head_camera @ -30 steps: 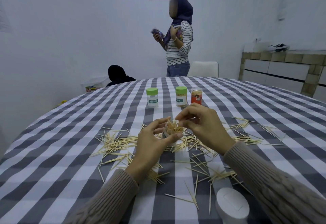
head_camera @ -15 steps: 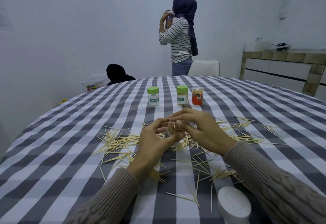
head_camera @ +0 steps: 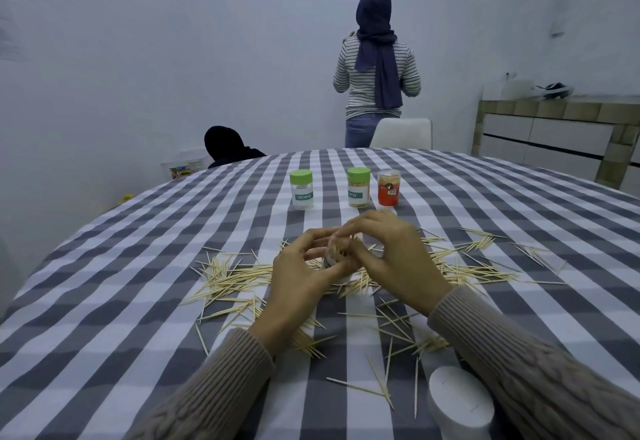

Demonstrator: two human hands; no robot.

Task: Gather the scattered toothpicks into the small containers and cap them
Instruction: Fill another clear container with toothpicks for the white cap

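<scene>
Your left hand (head_camera: 298,280) grips the small container (head_camera: 333,263), mouth tilted toward 1 o'clock; your right hand (head_camera: 391,259) pinches toothpicks (head_camera: 346,249) at it; loose toothpicks (head_camera: 235,277) ring it; three capped jars (head_camera: 358,186) at 12.

L hand (head_camera: 301,277) grips container (head_camera: 334,259); R hand (head_camera: 388,249) pinches toothpicks (head_camera: 346,247) at mouth.

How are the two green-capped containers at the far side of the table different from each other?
The left green-capped container looks mostly clear inside, while the right green-capped container is packed with toothpicks. The left one's white label faces the camera and reads TOOTHPICK; the right one's teal label is turned partly away. Both stand upright and capped on the checked tablecloth, untouched by either hand.
</scene>
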